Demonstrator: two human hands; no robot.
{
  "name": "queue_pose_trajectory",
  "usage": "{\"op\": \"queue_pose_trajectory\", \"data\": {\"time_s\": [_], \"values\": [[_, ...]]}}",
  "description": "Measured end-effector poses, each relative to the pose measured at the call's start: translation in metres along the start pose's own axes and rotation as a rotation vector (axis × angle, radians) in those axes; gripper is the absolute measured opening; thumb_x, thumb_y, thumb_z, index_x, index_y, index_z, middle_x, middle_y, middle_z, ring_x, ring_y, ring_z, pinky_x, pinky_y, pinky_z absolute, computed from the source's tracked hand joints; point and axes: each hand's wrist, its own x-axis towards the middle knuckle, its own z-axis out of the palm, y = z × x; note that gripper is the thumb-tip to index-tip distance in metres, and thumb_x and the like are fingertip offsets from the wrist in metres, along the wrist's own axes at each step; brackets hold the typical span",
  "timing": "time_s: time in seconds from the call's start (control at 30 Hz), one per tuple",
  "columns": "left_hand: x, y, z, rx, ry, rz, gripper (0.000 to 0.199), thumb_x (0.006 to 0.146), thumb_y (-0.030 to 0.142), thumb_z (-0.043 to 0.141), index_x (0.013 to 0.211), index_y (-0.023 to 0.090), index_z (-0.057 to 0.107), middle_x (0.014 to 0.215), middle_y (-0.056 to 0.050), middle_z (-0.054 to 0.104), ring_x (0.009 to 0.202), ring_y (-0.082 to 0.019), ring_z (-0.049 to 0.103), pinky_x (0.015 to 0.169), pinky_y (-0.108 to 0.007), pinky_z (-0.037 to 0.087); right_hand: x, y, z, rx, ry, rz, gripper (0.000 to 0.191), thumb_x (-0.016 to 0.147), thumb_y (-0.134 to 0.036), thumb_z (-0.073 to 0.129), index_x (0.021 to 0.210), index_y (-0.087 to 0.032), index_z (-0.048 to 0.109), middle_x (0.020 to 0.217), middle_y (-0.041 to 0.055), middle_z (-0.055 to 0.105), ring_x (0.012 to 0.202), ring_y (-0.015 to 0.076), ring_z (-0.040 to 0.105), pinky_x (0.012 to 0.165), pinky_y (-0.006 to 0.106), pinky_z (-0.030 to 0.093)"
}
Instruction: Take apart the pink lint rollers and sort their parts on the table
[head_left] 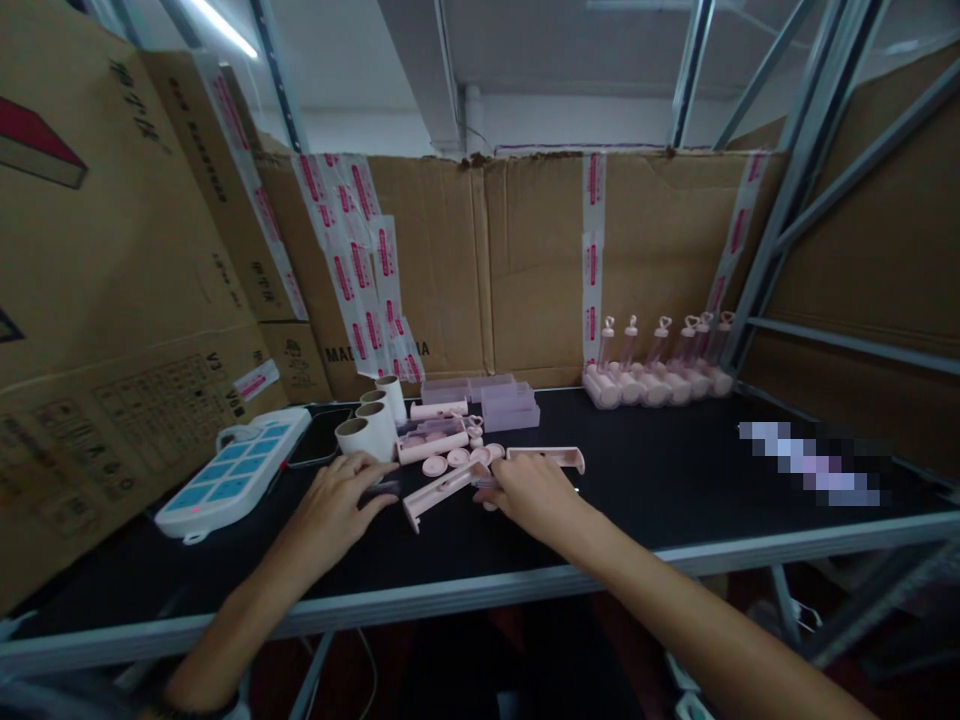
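Note:
My left hand [335, 505] is over the black surface, its thumb and fingers curved round a small dark, see-through piece [381, 490]. My right hand [536, 490] has its fingers closed on a small translucent piece [484, 482], partly hidden by the thumb. Between the hands a long pink bracket [442, 492] lies slanted, its right end close to my right fingers. Another pink bracket [559, 458] lies just behind my right hand. Small round pink discs [458, 458] and a pink tube-like part [433, 447] are beyond the hands.
White cylinders [356, 437] stand behind my left hand, with a phone [320, 438] and a power strip [236, 475] further left. Translucent boxes [511, 412] are at the back. Several pink assembled pieces [656, 385] stand at the back right. Cardboard walls [536, 270] enclose the shelf.

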Motion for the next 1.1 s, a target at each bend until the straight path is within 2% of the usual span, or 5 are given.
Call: {"op": "queue_pose_trajectory", "data": {"time_s": [0.17,0.33,0.5,0.7,1.1], "values": [[-0.009,0.023,-0.002,-0.019,0.213,-0.002,0.026,0.098,0.039,0.052,0.104,0.021,0.071,0.104,-0.008,0.072,0.092,-0.025,0.068,0.088,-0.036,0.051,-0.017,0.007,-0.011,0.023,0.059,0.074,0.029,0.098,-0.045,0.061,0.101,-0.019,0.072,0.1,0.0123,0.078,0.094,0.0311,0.075,0.07,0.03,0.046],[-0.014,0.064,0.01,-0.055,0.15,0.269,0.02,0.099,0.032,0.054,0.106,0.023,0.07,0.104,-0.006,0.075,0.098,-0.024,0.071,0.094,-0.034,0.052,-0.027,0.025,-0.028,0.089,0.143,0.088,0.03,0.099,-0.048,0.056,0.092,-0.023,0.071,0.089,0.0087,0.078,0.082,0.0258,0.074,0.061,0.028,0.036],[-0.007,0.093,0.028,0.007,0.076,0.484,0.022,0.101,0.023,0.052,0.114,0.021,0.069,0.108,-0.007,0.074,0.104,-0.025,0.07,0.095,-0.038,0.056,0.0,0.11,-0.042,-0.032,0.338,0.424,0.037,0.101,-0.048,0.048,0.095,-0.021,0.072,0.098,0.0126,0.077,0.092,0.0255,0.072,0.073,0.029,0.043],[0.002,0.124,0.034,0.042,-0.017,0.57,0.027,0.099,0.014,0.05,0.118,0.019,0.068,0.109,-0.01,0.071,0.102,-0.026,0.069,0.095,-0.044,0.058,0.042,0.208,-0.03,-0.098,0.358,0.68,0.039,0.099,-0.04,0.053,0.115,-0.009,0.07,0.116,0.0237,0.072,0.11,0.0314,0.069,0.085,0.033,0.048],[0.027,0.095,0.045,0.104,-0.108,0.57,0.02,0.098,0.012,0.052,0.11,0.02,0.068,0.118,-0.011,0.068,0.119,-0.028,0.063,0.101,-0.045,0.053,0.071,0.244,0.003,-0.113,0.3,0.741,0.043,0.094,-0.04,0.057,0.126,-0.011,0.064,0.121,0.0224,0.069,0.119,0.0331,0.064,0.093,0.04,0.049]]}}
